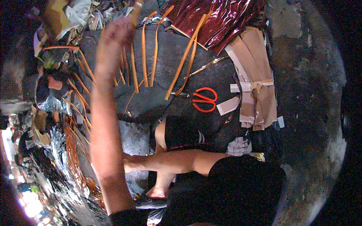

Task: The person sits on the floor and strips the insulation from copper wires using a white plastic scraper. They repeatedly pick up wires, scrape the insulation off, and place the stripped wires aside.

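Note:
My left arm reaches up across the left side of the head view. My left hand (118,32) is smeared by motion over the far end of the orange-brown strips (145,56), so its grip is unclear. My right forearm crosses low to the left. Only the edge of my right hand (128,164) shows; its fingers are hidden behind my left forearm. Several more strips (81,92) lie in a row at the left. Scissors with red handles (204,100) rest on the dark ground, beside a crossed pair of strips (184,58).
A shiny dark red sheet (217,20) lies at the far side. At the right is a tied bundle of tan flat strips (256,101), with a loose pale piece (228,106) beside it. A crumpled white cloth (239,146) sits nearer. Silvery scraps (62,150) clutter the left.

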Tool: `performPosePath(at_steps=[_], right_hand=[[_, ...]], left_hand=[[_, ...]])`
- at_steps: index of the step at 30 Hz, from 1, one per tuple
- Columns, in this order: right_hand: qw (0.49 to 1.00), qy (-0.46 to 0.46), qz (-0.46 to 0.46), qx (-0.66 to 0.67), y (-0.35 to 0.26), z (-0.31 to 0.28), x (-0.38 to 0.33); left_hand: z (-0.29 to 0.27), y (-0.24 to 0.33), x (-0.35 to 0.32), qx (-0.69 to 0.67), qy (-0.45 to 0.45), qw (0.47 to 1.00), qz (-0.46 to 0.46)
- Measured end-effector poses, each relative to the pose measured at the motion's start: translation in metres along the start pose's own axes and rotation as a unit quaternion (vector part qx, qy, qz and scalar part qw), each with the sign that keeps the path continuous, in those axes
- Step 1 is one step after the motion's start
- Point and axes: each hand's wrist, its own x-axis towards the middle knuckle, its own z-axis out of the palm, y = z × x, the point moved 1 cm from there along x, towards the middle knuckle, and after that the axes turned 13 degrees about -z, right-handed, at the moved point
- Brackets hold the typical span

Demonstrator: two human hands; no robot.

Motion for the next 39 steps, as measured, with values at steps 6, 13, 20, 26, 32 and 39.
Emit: performPosePath(at_steps=[6,13,20,26,32,39], right_hand=[[0.999,-0.049,-0.009,-0.019,-0.058,-0.023,-0.004],[0.997,-0.053,0.014,-0.045,-0.062,-0.049,-0.014],[0.997,0.059,0.041,0.024,-0.053,-0.059,-0.005],[0.97,-0.199,0.044,-0.134,-0.086,-0.087,0.022],[0.939,-0.291,0.139,-0.12,-0.119,-0.09,0.037],[0.95,-0.256,0.113,-0.137,-0.106,-0.082,0.027]], left_hand=[[0.05,-0.216,-0.065,0.142,-0.024,0.972,-0.185],[0.034,-0.242,-0.096,0.255,-0.11,0.928,-0.249],[-0.115,-0.114,-0.175,0.25,-0.063,0.923,-0.284],[-0.295,-0.082,-0.397,0.154,0.247,0.925,-0.246],[-0.383,-0.099,-0.689,0.064,0.547,0.779,-0.299],[-0.339,-0.199,-0.849,0.085,0.62,0.557,-0.545]])
